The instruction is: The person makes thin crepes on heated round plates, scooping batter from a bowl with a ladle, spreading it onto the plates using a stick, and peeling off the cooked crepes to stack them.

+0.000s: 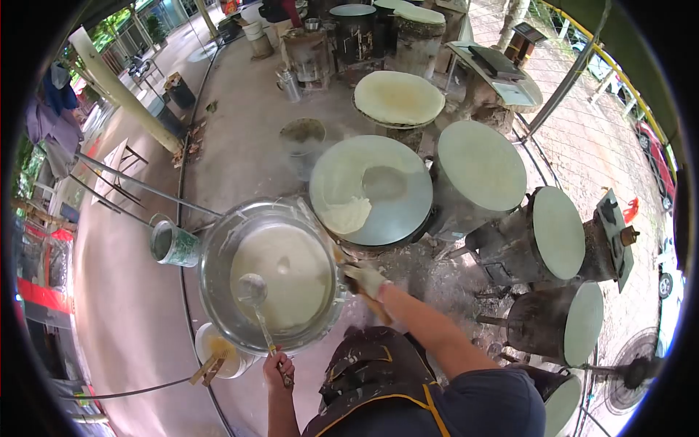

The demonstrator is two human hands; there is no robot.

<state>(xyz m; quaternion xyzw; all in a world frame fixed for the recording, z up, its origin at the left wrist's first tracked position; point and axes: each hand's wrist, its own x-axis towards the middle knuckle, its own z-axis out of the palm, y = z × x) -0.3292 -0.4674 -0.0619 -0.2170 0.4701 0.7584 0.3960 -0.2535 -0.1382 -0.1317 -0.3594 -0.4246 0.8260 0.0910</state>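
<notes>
My left hand (279,368) is closed round the handle of a metal ladle (253,289), whose bowl is over the pale batter (291,266) in a large metal basin (211,291). Gloved, my right hand (364,278) is closed on a wooden tool (380,312) at the basin's right edge. Ahead of it is a round griddle (397,218), partly coated with pale batter, with a thicker folded patch (347,216) at its lower left. Steam blurs the area left of the griddle.
Pale sheets lie on round griddles to the right (482,164), farther right (558,231) and behind (399,97). A green and white bucket (175,243) stands left of the basin. A white bucket (237,362) with brushes is below it. A bin (302,138) stands behind.
</notes>
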